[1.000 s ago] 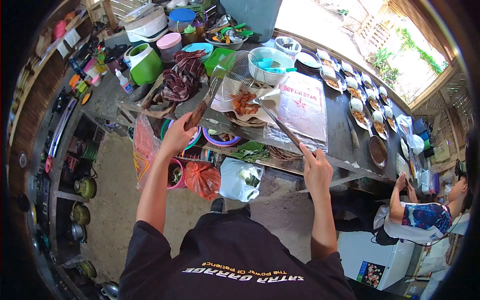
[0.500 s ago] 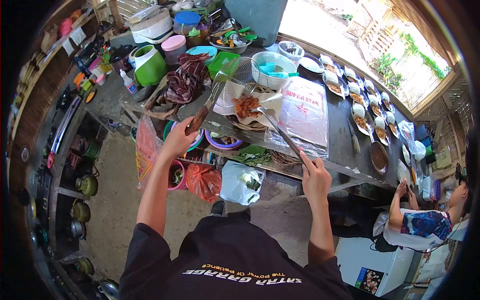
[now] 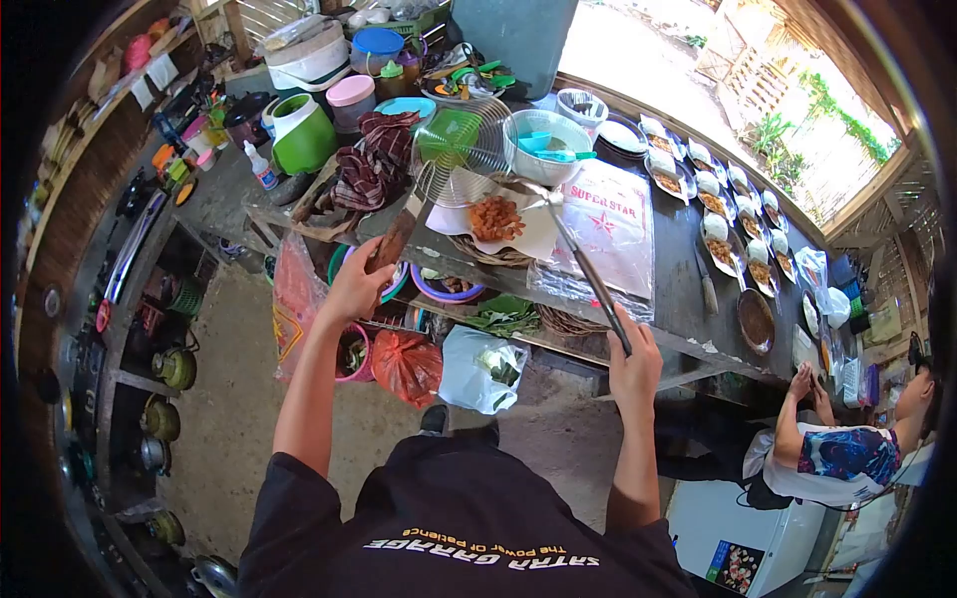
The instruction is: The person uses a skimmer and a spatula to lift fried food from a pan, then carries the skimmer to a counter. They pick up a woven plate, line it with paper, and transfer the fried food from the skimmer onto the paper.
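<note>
A wire strainer [image 3: 463,149] is tilted over the table, its wooden handle gripped by my left hand [image 3: 359,284]. My right hand [image 3: 634,359] is closed round the dark handle of a long metal utensil [image 3: 580,261], whose head is over the paper's right side. Between them, reddish-brown fried food [image 3: 495,218] lies on white paper [image 3: 536,231] in a woven basket [image 3: 488,256]. Just right of the basket is a plastic packet with red print [image 3: 604,224]. A white bowl [image 3: 546,147] with turquoise utensils stands behind the paper.
Plates of rice and food [image 3: 714,204] stand in rows at the right. Near them are a knife [image 3: 709,289] and a brown-filled ladle or pan [image 3: 755,319]. A co-worker [image 3: 832,448] is at the far right. Bags [image 3: 407,367] sit below the table edge.
The strainer has lifted off the food and tilted further upright. The right-hand utensil has moved off the food to the right. The food now lies uncovered on the paper.
</note>
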The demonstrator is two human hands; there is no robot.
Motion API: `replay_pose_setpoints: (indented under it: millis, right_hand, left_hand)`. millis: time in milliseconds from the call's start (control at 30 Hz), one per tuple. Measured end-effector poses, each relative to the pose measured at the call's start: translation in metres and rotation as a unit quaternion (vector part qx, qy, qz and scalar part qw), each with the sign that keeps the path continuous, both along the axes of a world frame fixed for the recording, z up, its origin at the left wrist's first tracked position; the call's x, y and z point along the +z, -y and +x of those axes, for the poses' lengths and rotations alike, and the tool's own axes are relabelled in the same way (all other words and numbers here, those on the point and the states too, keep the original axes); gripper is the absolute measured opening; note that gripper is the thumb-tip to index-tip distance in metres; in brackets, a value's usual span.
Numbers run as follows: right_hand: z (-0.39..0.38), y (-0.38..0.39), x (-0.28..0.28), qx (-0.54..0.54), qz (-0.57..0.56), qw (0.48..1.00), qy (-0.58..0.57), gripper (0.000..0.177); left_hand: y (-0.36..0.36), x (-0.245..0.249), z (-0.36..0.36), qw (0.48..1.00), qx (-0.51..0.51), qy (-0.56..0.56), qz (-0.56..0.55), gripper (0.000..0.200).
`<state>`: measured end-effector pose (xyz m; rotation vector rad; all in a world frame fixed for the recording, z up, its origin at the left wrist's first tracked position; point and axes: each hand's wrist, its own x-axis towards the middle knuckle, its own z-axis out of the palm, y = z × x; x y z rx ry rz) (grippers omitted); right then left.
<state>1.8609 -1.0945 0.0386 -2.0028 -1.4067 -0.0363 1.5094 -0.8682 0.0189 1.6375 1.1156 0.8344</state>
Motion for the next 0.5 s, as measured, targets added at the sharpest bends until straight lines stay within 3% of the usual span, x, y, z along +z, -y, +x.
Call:
replay_pose_setpoints:
  millis: [100,133,233,300,367,500]
  right_hand:
    - [0.002,-0.001,-0.02,0.029,0.089,0.993,-0.068,0.042]
    - [0.0,-0.001,-0.025,0.013,0.052,0.995,-0.089,0.042]
    - [-0.001,-0.005,-0.063,0.008,0.1,0.978,-0.181,0.04]
    - [0.0,-0.001,-0.072,0.023,0.102,0.903,-0.416,0.039]
    - [-0.013,0.003,-0.049,0.03,0.08,0.77,-0.632,0.041]
    - [-0.038,-0.008,-0.048,0.089,0.107,0.703,-0.697,0.045]
  left_hand:
    - [0.013,0.011,0.007,0.995,0.005,0.071,-0.066,0.045]
    - [0.014,0.008,0.01,0.996,0.009,0.059,-0.074,0.044]
    - [0.017,0.001,0.014,0.989,0.017,0.072,-0.127,0.04]
    - [0.029,0.011,0.013,0.969,0.009,0.148,-0.198,0.037]
    - [0.047,0.021,0.006,0.936,0.01,0.246,-0.25,0.036]
    - [0.069,0.01,-0.029,0.868,-0.022,0.4,-0.295,0.043]
